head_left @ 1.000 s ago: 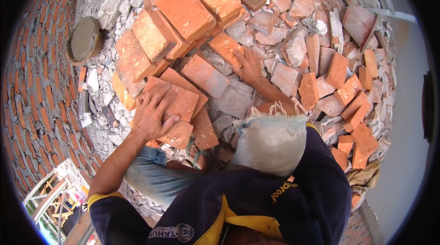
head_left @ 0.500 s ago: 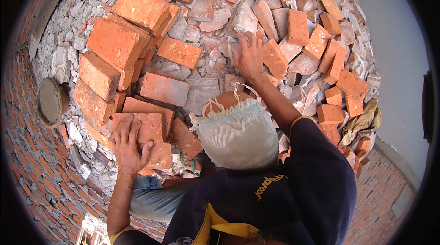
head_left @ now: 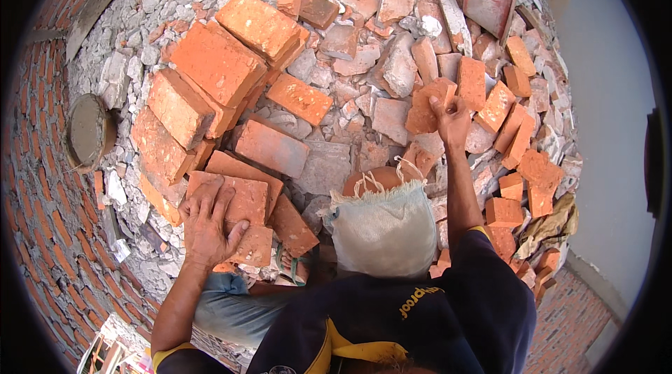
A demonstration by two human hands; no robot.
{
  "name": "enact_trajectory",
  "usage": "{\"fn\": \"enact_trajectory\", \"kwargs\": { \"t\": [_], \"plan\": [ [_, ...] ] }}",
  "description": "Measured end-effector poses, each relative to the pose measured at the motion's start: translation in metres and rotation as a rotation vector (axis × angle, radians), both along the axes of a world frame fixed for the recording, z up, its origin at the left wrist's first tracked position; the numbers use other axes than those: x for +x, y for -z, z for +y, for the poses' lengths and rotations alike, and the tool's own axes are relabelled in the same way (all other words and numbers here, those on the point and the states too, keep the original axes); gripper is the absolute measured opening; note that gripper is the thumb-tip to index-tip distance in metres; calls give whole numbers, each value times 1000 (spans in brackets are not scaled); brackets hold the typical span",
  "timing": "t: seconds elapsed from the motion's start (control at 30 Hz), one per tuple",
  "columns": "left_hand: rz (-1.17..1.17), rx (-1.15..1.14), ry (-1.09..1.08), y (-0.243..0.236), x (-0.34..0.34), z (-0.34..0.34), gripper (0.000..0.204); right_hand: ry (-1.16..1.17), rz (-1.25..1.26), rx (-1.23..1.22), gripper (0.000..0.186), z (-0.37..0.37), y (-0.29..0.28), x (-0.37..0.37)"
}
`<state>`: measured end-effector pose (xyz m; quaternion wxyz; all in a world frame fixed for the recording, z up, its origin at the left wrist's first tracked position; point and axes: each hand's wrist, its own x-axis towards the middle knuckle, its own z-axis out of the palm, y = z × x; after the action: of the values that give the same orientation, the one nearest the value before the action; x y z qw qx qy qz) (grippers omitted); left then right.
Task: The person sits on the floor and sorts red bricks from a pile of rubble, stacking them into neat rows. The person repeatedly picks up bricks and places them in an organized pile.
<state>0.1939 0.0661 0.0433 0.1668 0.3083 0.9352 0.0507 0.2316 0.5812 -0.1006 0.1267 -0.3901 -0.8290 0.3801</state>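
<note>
My left hand [head_left: 210,223] lies over an orange brick [head_left: 249,196] at the lower left, its fingers bent on the top and its thumb spread to the side. Just below the thumb sits another brick [head_left: 253,246]. Out in front, my right hand [head_left: 453,122] grips a rough-edged broken brick [head_left: 424,106], thumb on its upper face; the fingertips underneath are hidden. Beyond my left hand rises a stack of whole bricks [head_left: 218,62]. Several bricks and half bricks [head_left: 514,132] lie to the right of my right hand.
Broken concrete and brick rubble [head_left: 343,118] spreads between the piles. A round container of grey mortar [head_left: 89,132] stands at the left by a brick wall [head_left: 42,185]. A grey plastered wall [head_left: 602,94] bounds the right. A worn dustpan-like piece [head_left: 488,4] lies far right.
My right hand has moved right and closed on a broken brick, which is now lifted above the rubble. The left hand stays on its brick; the view has shifted slightly.
</note>
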Motion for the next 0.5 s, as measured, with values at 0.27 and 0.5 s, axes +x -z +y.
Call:
{"fn": "enact_trajectory", "kwargs": {
  "t": [0.27,0.5],
  "plan": [
    [27,22,15,-2,0,1,64,155,89,-605,29,-25,24,-209],
    [-3,73,20,-4,-3,6,63,-206,-230,322,37,11,43,-252]
  ]
}}
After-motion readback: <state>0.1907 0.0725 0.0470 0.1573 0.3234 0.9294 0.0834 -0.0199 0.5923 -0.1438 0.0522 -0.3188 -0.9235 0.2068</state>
